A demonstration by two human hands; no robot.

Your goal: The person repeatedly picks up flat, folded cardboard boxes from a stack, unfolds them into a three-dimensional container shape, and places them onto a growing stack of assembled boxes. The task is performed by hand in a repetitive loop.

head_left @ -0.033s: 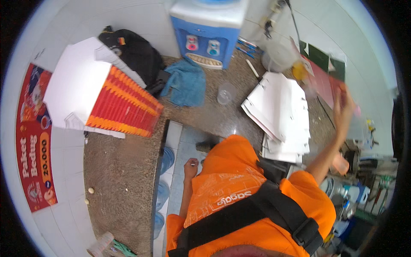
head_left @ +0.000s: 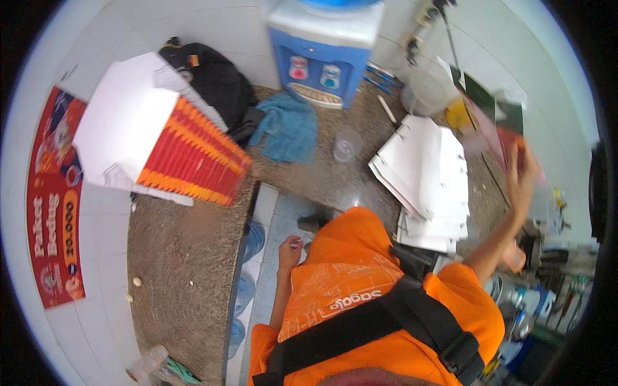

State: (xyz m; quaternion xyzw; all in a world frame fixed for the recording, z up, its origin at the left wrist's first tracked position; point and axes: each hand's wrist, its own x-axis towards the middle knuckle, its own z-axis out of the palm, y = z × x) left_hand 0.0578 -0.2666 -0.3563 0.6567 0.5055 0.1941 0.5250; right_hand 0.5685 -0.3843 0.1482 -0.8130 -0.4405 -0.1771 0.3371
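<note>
My right hand (head_left: 523,175) is raised at the right, over the far side of the counter. Its fingertips pinch the lower end of a thin red sheet (head_left: 494,130), which is tilted and blurred. My left hand (head_left: 290,251) hangs low beside my orange shirt, fingers loosely curled, with nothing visible in it. On the counter, left of the right hand, lies a loose stack of white sheets (head_left: 444,174), some with small notches or clips at the edges. A stack of red-and-orange folded cartons (head_left: 196,157) lies at the left, next to large white flat pieces (head_left: 122,122).
A blue-and-white water dispenser (head_left: 322,55) stands at the back, with a blue cloth (head_left: 288,128) and a black bag (head_left: 215,80) beside it. A clear cup (head_left: 347,146), a marker (head_left: 387,109) and a clear tub (head_left: 426,90) are nearby. Water jugs (head_left: 243,293) stand under the counter.
The whole view has shifted slightly, so the counter things appear a little further right. The red sheet in my right hand has turned and looks narrower. My left hand still hangs down.
</note>
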